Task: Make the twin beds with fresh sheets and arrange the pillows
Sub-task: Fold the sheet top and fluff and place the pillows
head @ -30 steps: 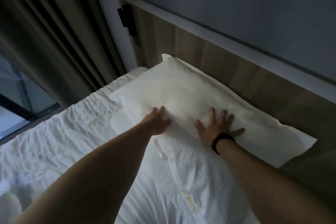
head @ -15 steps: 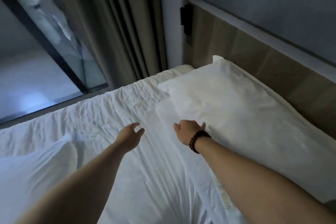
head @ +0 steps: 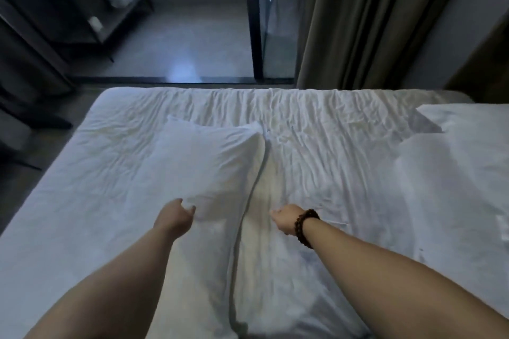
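Pillow (head: 209, 165) mid-bed (head: 316, 146), hands at it
L hand (head: 175, 215) bent on pillow, grip unclear; R hand (head: 285, 219) loosely curled, empty, beside pillow's right edge.

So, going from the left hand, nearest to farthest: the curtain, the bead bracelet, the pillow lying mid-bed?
1. Pillow, at the fingertips of the left hand.
2. Bead bracelet, worn on the other arm, to the right.
3. Curtain, beyond the far side of the bed, upper right.
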`<state>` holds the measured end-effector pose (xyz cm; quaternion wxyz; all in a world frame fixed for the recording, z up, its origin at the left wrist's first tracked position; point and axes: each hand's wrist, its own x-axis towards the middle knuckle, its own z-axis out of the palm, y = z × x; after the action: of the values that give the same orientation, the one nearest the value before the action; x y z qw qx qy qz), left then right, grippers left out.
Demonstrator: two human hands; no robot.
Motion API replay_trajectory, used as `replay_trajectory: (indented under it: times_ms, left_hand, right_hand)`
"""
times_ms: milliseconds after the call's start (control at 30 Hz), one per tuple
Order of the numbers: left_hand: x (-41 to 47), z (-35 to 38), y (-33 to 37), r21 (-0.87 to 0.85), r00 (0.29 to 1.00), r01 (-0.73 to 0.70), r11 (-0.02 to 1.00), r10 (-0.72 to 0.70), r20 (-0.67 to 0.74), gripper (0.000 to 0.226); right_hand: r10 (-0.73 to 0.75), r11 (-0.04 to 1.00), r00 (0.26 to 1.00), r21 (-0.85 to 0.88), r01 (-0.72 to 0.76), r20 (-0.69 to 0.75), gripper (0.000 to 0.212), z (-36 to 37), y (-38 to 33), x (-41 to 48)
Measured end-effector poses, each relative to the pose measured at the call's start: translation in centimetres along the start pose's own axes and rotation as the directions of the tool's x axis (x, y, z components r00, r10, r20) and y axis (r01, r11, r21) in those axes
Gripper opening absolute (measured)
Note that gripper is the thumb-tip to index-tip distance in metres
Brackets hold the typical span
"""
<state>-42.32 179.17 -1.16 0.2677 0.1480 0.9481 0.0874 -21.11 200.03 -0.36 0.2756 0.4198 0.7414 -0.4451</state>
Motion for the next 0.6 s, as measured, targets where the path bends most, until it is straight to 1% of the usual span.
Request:
replay_trajectory:
  times_ms: [33, 133, 267, 333, 400, 433, 467, 500, 533, 600]
  left_hand:
    - [1.1, -0.3, -2.3, -0.031, 1.000, 0.021, 0.999, -0.021, 0.005, 0.067]
    - [4.3, -1.2, -8.5, -0.081, 0.997, 0.074, 0.994, -0.075, -0.008, 0.080]
    - [7.2, -1.8, -15.3, -0.079, 0.991, 0.134, 0.988, -0.134, 0.014, 0.074]
    - [8.4, -1.4, -18.0, -0.101, 0.987, 0.158, 0.982, -0.154, 0.046, 0.074]
    - [9.5, -1.2, -20.1, -0.130, 0.981, 0.184, 0.974, -0.173, 0.089, 0.075]
    - [9.8, -1.0, -21.0, -0.167, 0.975, 0.211, 0.963, -0.196, 0.105, 0.077]
    - [10.2, -0.6, -21.8, -0.214, 0.969, 0.238, 0.947, -0.218, 0.112, 0.078]
    - [10.5, -0.2, -22.3, -0.266, 0.962, 0.266, 0.927, -0.238, 0.131, 0.078]
    - [10.7, 0.2, -22.4, -0.346, 0.952, 0.299, 0.889, -0.256, 0.166, 0.075]
    - [11.1, 0.8, -22.3, -0.522, 0.925, 0.375, 0.766, -0.273, 0.264, 0.068]
  right_hand:
    - [0.033, 0.999, 0.999, 0.021, -0.033, 0.010, 0.039, 1.8, -1.3, 0.5]
    - [0.111, 0.987, 0.993, 0.111, -0.114, 0.033, 0.057, 6.9, -4.5, 2.8]
    - [0.229, 0.946, 0.973, 0.226, -0.232, 0.040, 0.073, 13.4, -7.5, 6.2]
    - [0.281, 0.905, 0.959, 0.320, -0.279, 0.042, 0.083, 16.5, -8.1, 7.6]
    - [0.317, 0.832, 0.947, 0.463, -0.305, 0.053, 0.094, 19.5, -8.9, 9.0]
    - [0.330, 0.792, 0.942, 0.524, -0.314, 0.066, 0.106, 20.7, -9.3, 9.3]
    - [0.341, 0.761, 0.937, 0.563, -0.322, 0.075, 0.115, 21.6, -9.6, 9.9]
    - [0.350, 0.752, 0.935, 0.576, -0.321, 0.064, 0.119, 22.4, -9.8, 10.3]
    - [0.355, 0.755, 0.934, 0.578, -0.311, 0.038, 0.120, 22.8, -9.9, 10.6]
    - [0.365, 0.759, 0.931, 0.579, -0.297, -0.001, 0.113, 22.8, -10.6, 10.6]
